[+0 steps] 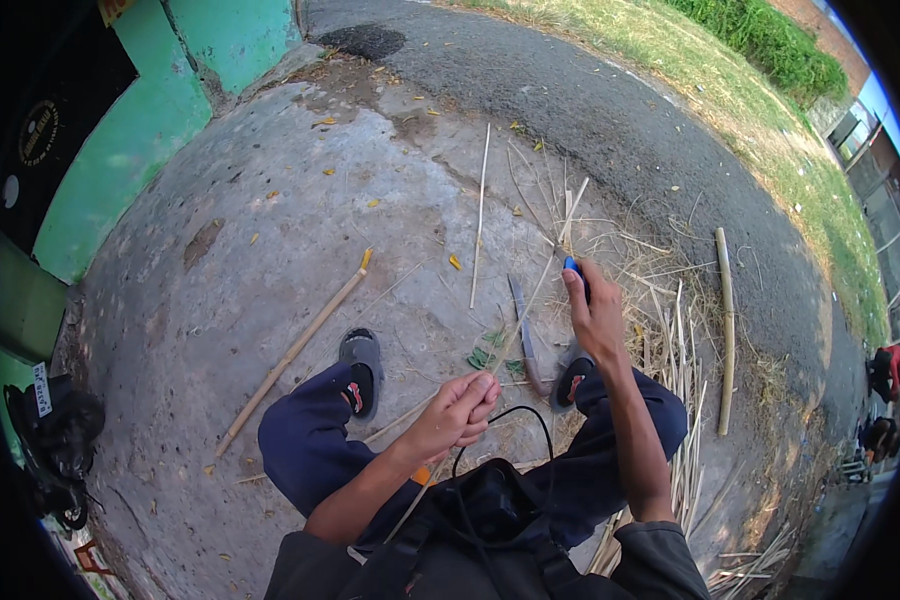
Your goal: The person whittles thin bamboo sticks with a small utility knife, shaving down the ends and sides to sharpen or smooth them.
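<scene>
My left hand (pixel 454 414) is closed in a pinch around a thin pale bamboo strip (pixel 526 307). From there the strip slants up and to the right, ending close to my right hand (pixel 598 308). The fingers of that hand are wrapped around a small blue tool (pixel 571 265); its working end is hidden, so its kind is unclear. Between my feet a long knife (pixel 521 318) with a brown handle lies on the concrete, its blade pointing away from me. Some green leaves (pixel 481 357) are beside it.
Bamboo sticks lie at left (pixel 295 350) and right (pixel 724 330), with a thin white stick (pixel 481 215) ahead. Many split strips (pixel 682 400) and shavings are heaped beside my right leg. Green walls (pixel 120 190) stand at left; asphalt and grass lie beyond. A black cable hangs before me.
</scene>
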`<state>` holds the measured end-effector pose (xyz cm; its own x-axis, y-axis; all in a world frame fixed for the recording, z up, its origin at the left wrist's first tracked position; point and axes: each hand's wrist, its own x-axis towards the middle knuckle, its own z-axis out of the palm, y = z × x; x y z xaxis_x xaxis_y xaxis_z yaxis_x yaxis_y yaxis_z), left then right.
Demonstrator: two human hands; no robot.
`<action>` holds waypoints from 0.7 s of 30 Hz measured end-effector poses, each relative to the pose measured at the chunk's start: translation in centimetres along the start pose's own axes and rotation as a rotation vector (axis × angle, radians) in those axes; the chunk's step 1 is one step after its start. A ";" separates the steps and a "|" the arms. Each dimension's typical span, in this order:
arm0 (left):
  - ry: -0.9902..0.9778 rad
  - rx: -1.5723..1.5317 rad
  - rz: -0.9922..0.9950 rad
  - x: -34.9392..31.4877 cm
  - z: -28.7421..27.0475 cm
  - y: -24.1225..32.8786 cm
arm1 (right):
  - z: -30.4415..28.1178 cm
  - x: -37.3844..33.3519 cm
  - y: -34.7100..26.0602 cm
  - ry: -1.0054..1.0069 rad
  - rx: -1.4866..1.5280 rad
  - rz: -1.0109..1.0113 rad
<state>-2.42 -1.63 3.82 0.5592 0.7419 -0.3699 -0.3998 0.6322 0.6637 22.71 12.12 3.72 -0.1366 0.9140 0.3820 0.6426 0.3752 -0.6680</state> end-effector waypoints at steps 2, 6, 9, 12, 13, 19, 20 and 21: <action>-0.032 0.033 0.022 -0.2 0.2 -0.3 | -1.2 0.7 1.4 0.079 0.011 0.066; 0.003 0.025 0.041 -0.4 0.3 0.4 | -1.5 0.2 1.8 0.224 0.098 0.111; 0.067 0.000 0.108 -0.4 0.0 0.8 | -0.5 -2.0 -0.7 0.143 0.134 -0.019; 0.126 0.082 0.242 0.8 -0.7 -0.2 | 0.3 -3.6 -2.9 -0.132 0.122 -0.104; 0.136 0.074 0.267 0.8 -0.8 -0.2 | 0.6 -4.0 -3.8 -0.229 0.084 -0.137; 0.169 0.151 0.291 0.9 -1.0 -0.3 | 2.5 -4.9 -5.1 -0.337 0.023 -0.192; 0.174 0.171 0.297 0.8 -1.2 -0.3 | 2.6 -4.8 -5.2 -0.360 0.006 -0.171; 0.176 0.190 0.301 0.8 -1.2 -0.3 | 2.5 -4.8 -5.2 -0.366 -0.001 -0.174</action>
<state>-2.71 -0.96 2.54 0.2984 0.9249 -0.2355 -0.3760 0.3407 0.8617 18.15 6.20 3.77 -0.5032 0.8311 0.2365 0.5866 0.5296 -0.6128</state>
